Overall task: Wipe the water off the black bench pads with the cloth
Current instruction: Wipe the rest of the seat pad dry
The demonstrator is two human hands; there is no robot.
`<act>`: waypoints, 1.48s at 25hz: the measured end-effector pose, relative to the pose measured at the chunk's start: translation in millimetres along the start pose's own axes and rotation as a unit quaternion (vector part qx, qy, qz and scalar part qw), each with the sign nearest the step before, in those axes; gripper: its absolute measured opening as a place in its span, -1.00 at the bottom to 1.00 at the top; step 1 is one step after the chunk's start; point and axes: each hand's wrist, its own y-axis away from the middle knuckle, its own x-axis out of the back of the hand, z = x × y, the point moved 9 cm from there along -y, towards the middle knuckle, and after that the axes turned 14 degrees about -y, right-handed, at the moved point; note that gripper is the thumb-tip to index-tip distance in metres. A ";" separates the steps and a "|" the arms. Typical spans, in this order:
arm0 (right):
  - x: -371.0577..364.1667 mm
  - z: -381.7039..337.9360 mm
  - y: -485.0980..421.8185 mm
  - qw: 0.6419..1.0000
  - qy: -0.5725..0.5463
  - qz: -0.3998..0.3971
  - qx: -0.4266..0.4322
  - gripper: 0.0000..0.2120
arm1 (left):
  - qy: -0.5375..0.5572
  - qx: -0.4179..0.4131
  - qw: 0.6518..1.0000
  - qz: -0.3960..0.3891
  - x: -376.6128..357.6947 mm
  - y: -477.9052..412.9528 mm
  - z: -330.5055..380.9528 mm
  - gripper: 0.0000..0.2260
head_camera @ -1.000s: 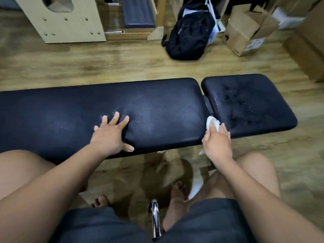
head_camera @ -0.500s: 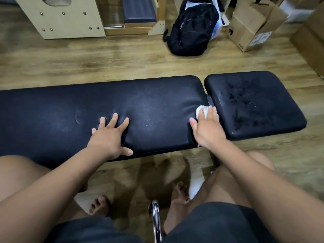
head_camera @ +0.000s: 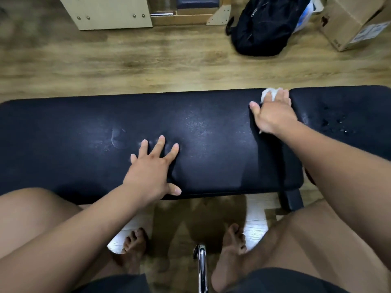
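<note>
Now – two pads point(head_camera: 201, 127) | one cloth point(head_camera: 269, 93) under right hand point(head_camera: 273, 115)

My little workout room

I sit by a long black bench pad point(head_camera: 190, 134) on a wood floor point(head_camera: 127, 64), with a backpack point(head_camera: 262, 26), a cardboard box point(head_camera: 351, 20) and wooden gym gear point(head_camera: 110, 11).

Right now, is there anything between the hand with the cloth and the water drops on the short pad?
Nothing visible is in the way. The right hand presses the cloth at the far end of the long pad, beside the gap. The drops lie just past it on the short pad.
</note>
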 end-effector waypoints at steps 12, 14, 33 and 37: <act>-20.4 -0.1 70.1 1.000 -0.011 0.006 0.014 -0.30 | -0.084 0.038 0.993 0.077 7.1 19.0 -1.6 -0.10; -36.4 0.0 120.6 0.999 -0.004 0.043 0.013 -0.36 | -0.090 0.042 0.983 0.155 2.8 38.9 2.9 -0.24; -49.2 -84.1 256.3 0.827 -0.558 -0.052 0.034 -0.86 | 0.822 0.014 0.568 0.029 -34.0 89.0 63.2 -0.81; -38.6 -80.5 249.9 0.868 -0.493 -0.045 0.050 -0.84 | 0.779 -0.012 0.620 0.092 -21.8 85.2 62.3 -0.72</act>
